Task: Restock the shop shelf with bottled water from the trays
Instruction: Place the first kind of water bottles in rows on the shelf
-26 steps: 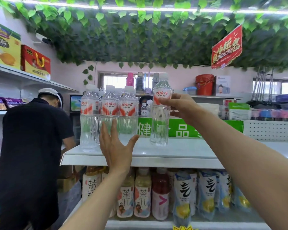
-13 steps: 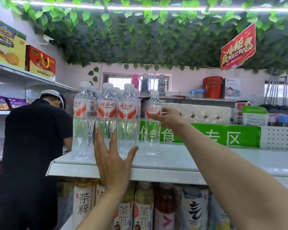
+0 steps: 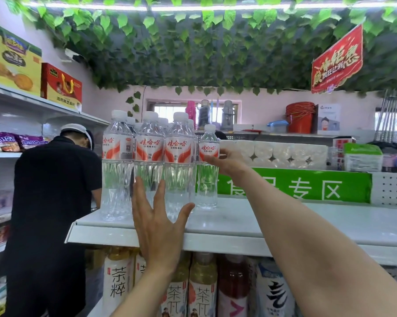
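Several clear water bottles with red-and-white labels (image 3: 149,154) stand in rows at the left end of the white top shelf (image 3: 238,227). One more water bottle (image 3: 207,179) stands upright farther back, to the right of the group. My right hand (image 3: 225,162) grips it at the label. My left hand (image 3: 157,223) is spread with straight fingers against the lower part of the front bottles. No trays are in view.
A person in black (image 3: 51,202) stands close on the left, bent over side shelves. A green sign (image 3: 307,188) backs the shelf, tissue packs behind it. Tea and drink bottles (image 3: 202,291) fill the shelf below. Bare shelf surface extends right.
My right hand has carried the bottle back and left, setting it down close beside the group. My left hand has stayed against the front bottles. The camera has moved nearer the shelf.
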